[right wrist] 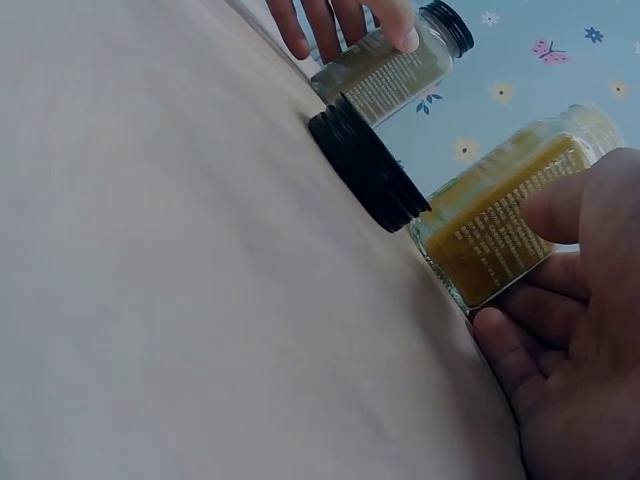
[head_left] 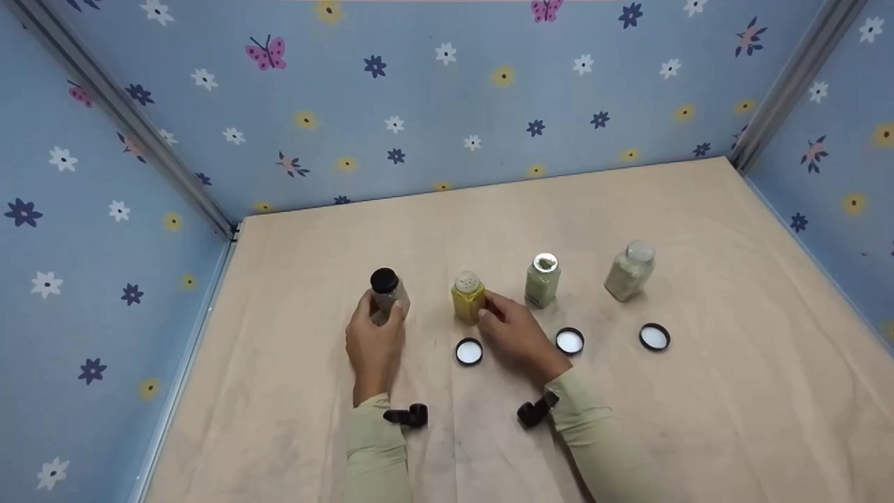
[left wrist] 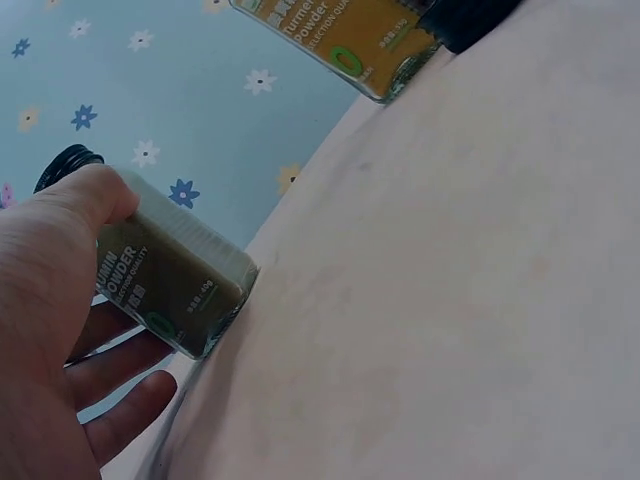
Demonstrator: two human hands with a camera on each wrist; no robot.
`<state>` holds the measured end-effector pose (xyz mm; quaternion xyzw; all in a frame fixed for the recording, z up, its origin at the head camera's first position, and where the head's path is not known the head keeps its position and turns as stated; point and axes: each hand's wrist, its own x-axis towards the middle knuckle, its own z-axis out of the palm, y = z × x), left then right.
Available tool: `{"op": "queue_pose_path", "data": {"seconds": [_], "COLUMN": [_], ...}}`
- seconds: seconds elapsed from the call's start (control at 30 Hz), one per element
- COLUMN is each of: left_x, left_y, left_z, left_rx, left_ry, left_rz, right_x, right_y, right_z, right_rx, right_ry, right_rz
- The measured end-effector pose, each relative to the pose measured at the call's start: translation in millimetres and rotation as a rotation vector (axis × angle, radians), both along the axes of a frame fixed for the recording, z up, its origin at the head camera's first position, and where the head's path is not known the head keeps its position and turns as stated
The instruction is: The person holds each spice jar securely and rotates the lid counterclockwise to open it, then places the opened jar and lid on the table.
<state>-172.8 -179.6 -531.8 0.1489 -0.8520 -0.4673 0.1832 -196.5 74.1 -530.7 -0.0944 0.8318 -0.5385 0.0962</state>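
Note:
My left hand [head_left: 376, 344] grips a glass jar of cumin powder [left wrist: 180, 275] with its black cap [head_left: 384, 280] on. The thumb lies along the near side of that jar, and the other fingers reach round behind it. To its right, my right hand [head_left: 515, 334] holds a yellow turmeric powder jar [head_left: 466, 305] between thumb and fingers. This jar is uncapped, and a pale perforated shaker top [head_left: 469, 281] shows on it. Just in front of it lies a black cap [head_left: 469, 352], white inside facing up.
Right of the hands stand a jar of green powder [head_left: 542, 285] with a silvery top and a pale green jar [head_left: 629, 274]. In front of them lie two upturned black caps, one [head_left: 570, 341] near the right wrist, another [head_left: 654, 337] farther right. Flowered walls [head_left: 447, 91] enclose the table.

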Motion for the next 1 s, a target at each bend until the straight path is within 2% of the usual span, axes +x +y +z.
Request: {"op": "queue_pose_path", "data": {"seconds": [0.27, 0.47, 0.6, 0.8, 1.0], "left_x": [6.5, 13.0, 10.6, 4.3, 1.1], "left_y": [11, 9, 6, -4, -10], "left_z": [-9.7, -11.7, -9.3, -1.2, 3.5], "left_rx": [0.044, 0.087, 0.079, 0.056, 0.015], "left_ry": [-0.065, -0.045, -0.047, -0.019, -0.011], "left_rz": [-0.034, -0.003, -0.034, -0.073, -0.089], "right_x": [7.8, 7.8, 6.7, 5.2, 4.5], "right_y": [10, 8, 5, -2, -8], "right_z": [-2.5, -2.9, -1.4, 2.2, 4.4], "right_rx": [0.018, 0.020, 0.001, -0.081, -0.113], "right_ry": [-0.025, 0.002, 0.021, 0.028, 0.061], "right_rz": [-0.059, -0.024, -0.046, -0.085, -0.138]}}
